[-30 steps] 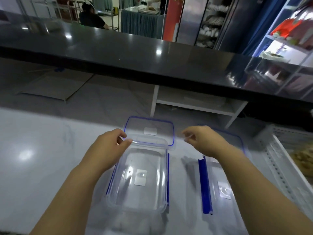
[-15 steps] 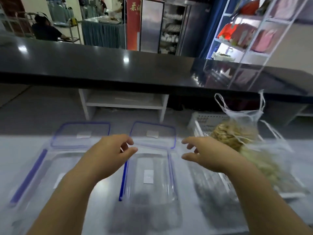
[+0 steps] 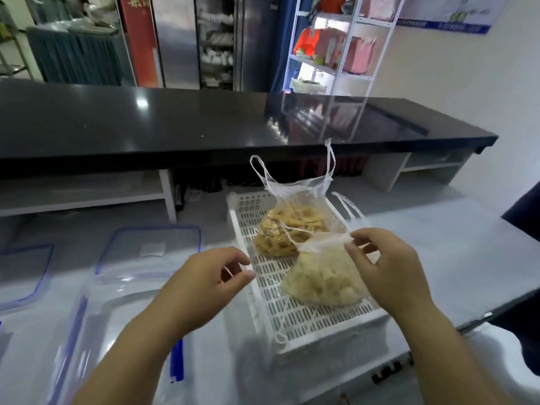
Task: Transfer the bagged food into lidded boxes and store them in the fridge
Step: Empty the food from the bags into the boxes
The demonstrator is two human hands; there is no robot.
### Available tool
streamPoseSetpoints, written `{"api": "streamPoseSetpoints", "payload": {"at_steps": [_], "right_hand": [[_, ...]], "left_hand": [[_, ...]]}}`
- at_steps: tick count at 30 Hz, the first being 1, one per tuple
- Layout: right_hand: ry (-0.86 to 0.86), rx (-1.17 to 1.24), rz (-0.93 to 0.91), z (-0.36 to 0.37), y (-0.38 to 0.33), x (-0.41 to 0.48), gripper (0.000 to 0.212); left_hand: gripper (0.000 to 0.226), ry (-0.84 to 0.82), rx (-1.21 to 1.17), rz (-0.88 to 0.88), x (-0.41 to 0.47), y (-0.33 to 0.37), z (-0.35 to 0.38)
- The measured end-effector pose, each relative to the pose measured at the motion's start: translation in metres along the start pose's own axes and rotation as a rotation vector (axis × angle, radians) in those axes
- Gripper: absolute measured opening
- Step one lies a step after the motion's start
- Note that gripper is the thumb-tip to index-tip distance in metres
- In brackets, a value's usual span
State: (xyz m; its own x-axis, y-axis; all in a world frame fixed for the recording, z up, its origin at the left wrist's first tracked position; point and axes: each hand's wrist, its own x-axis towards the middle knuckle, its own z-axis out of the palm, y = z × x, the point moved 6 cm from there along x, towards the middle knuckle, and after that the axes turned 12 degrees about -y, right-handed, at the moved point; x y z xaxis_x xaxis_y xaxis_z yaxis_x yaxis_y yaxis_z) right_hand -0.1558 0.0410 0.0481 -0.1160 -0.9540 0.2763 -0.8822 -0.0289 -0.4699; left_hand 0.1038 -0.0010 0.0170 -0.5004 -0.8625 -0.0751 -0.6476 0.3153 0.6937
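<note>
Two thin plastic bags lie in a white perforated basket (image 3: 315,320). The far bag (image 3: 289,226) holds yellow-brown strips and its handles stand up. The near bag (image 3: 321,279) holds pale food. My right hand (image 3: 388,267) pinches the gathered top of the pale bag between thumb and forefinger. My left hand (image 3: 201,285) hovers at the basket's left rim with curled fingers, and I see nothing held in it. To the left stands an open clear box (image 3: 125,311) with blue clips. Its blue-edged lid (image 3: 149,247) lies behind it. Another lid (image 3: 17,273) shows at the far left edge.
The pale worktop (image 3: 438,258) carries everything. A black raised counter (image 3: 204,121) runs across behind it, with white shelves (image 3: 87,194) beneath. A glass-door cabinet (image 3: 216,39) and a white rack (image 3: 336,54) stand beyond. Something dark (image 3: 523,211) intrudes at the right edge.
The view has swung right from the boxes to the basket. My right hand reached the pale bag and pinched its top. My left hand left the box and moved to the basket's rim.
</note>
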Motion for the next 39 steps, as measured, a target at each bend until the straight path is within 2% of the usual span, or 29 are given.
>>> {"api": "streamPoseSetpoints", "payload": {"at_steps": [4,6,8,10,13,14,17,18,20,26,28,31,39], "right_hand": [[-0.003,0.162,0.298,0.003,0.05,0.002,0.043],[-0.058,0.239,0.389,0.008,0.065,0.005,0.057],[-0.111,0.327,0.43,0.015,0.075,0.009,0.066],[-0.172,0.427,0.444,0.024,0.082,0.014,0.068],[-0.241,0.606,0.424,0.038,0.091,0.023,0.057],[-0.259,0.621,0.397,0.04,0.094,0.026,0.049],[-0.285,0.577,0.262,0.035,0.092,0.038,0.008],[-0.282,0.601,0.227,0.032,0.092,0.04,0.003],[-0.263,0.68,0.19,0.028,0.095,0.043,0.012],[-0.273,0.793,0.049,0.023,0.087,0.058,0.011],[-0.291,0.832,-0.008,0.022,0.074,0.064,0.006],[-0.31,0.902,-0.116,0.014,0.048,0.076,0.011],[-0.218,1.044,-0.306,-0.016,-0.031,0.093,0.008]], "left_hand": [[0.049,-0.04,-0.101,0.067,0.046,0.019,0.023],[0.07,-0.084,-0.129,0.087,0.065,0.026,0.036],[0.079,-0.135,-0.088,0.114,0.079,0.032,0.048],[0.075,-0.13,-0.038,0.121,0.087,0.037,0.054],[0.05,-0.005,-0.052,0.122,0.093,0.042,0.056],[0.04,0.051,-0.079,0.125,0.093,0.043,0.055],[0.015,0.175,-0.219,0.082,0.09,0.043,0.054],[0.01,0.191,-0.305,0.052,0.088,0.043,0.055],[0.003,0.204,-0.464,0.013,0.084,0.045,0.054],[0.004,0.325,-0.61,0.041,0.076,0.07,0.032],[0.005,0.348,-0.529,0.076,0.076,0.082,0.023],[0.008,0.433,-0.421,0.135,0.072,0.096,0.005],[0.011,0.67,-0.289,0.265,0.021,0.107,-0.066]]}}
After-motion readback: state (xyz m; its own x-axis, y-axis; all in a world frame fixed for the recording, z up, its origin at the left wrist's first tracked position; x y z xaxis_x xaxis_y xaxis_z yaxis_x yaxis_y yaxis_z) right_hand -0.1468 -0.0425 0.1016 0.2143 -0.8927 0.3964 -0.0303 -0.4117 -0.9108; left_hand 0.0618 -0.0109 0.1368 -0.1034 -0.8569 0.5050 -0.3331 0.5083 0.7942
